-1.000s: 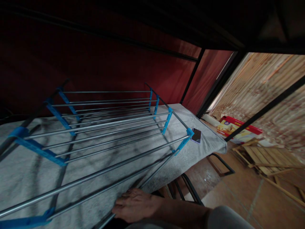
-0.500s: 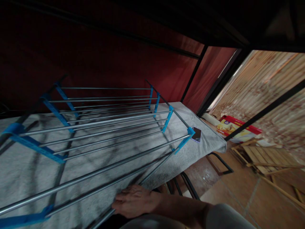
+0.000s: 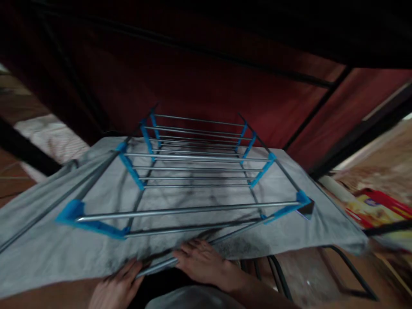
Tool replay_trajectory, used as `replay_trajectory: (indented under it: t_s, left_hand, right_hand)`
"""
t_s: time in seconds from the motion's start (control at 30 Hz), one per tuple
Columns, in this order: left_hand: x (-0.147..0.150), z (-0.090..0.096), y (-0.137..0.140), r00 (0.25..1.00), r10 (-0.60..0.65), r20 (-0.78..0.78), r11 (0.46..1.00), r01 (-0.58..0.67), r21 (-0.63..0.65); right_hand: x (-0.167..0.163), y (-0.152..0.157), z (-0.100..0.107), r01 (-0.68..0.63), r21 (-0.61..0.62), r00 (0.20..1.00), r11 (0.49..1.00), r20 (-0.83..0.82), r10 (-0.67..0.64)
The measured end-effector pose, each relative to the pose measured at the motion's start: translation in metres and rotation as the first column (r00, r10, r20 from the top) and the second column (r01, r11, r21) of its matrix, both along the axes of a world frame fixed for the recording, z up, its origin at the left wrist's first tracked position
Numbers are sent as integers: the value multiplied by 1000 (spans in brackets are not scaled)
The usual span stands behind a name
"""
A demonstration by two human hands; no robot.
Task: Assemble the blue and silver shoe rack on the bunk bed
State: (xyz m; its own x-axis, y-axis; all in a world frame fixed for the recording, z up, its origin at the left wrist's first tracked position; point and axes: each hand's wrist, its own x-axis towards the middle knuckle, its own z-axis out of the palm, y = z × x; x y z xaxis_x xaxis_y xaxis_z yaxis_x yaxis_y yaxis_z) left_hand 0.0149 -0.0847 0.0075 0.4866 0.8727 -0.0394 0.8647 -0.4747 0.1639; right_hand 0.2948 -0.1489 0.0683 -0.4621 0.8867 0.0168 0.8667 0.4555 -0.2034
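A rack of metal rods and blue plastic brackets (image 3: 131, 171) lies on a table under a grey cloth (image 3: 283, 234). At the near table edge, my left hand (image 3: 117, 284) is closed around one end of a metal rod (image 3: 157, 267). Farther along the same rod, my right hand (image 3: 202, 261) has its fingers wrapped over it. From there the rod slants up to the right, reaching the near right blue bracket (image 3: 285, 211). Another rod (image 3: 193, 210) spans the two near brackets, beyond my hands.
A phone (image 3: 307, 209) lies on the cloth by the right bracket, partly hidden. Dark red fabric (image 3: 206, 86) with black bars rises behind the table. A red and yellow package (image 3: 383, 206) is at the right. Black metal legs (image 3: 280, 274) stand below the edge.
The view has swung left, so the rack appears more centred. My left hand has come into view on the rod. My right hand stays on the rod.
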Motion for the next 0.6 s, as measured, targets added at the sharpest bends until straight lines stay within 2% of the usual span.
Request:
replay_trajectory:
  t_s: [0.1, 0.2, 0.3, 0.37, 0.4, 0.43, 0.47, 0.53, 0.6]
  left_hand:
    - [8, 25, -9, 996, -83, 33, 997, 82, 9]
    - [3, 48, -11, 993, -67, 101, 985, 49, 165]
    - [-16, 58, -11, 976, 31, 213, 950, -95, 296]
    - [-29, 56, -8, 926, 152, 346, 923, -259, 285]
    - [-33, 54, -4, 869, 220, 443, 904, -352, 242]
    - [-35, 51, 1, 780, 285, 557, 881, -443, 169]
    - [-35, 49, 7, 656, 342, 673, 854, -516, 68]
    - [-29, 47, 24, 336, 414, 846, 806, -567, -170]
    - [-16, 48, 43, 38, 438, 898, 786, -501, -362]
  right_hand:
    - [-7, 0, 2, 23, -53, 1000, 998, -16, -24]
    - [-7, 4, 3, 6, -59, 1000, 998, 3, -6]
    - [-4, 8, 7, -26, -50, 999, 998, 40, 28]
    - [-2, 11, 11, -30, -38, 998, 999, 56, 33]
    - [-1, 13, 13, -28, -31, 997, 999, 65, 30]
    - [-1, 15, 15, -22, -25, 997, 999, 77, 23]
    - [0, 18, 17, -14, -22, 996, 1000, 88, 15]
    - [1, 24, 22, -6, -28, 994, 1000, 106, 8]
    - [3, 30, 26, -2, -35, 993, 999, 116, 7]
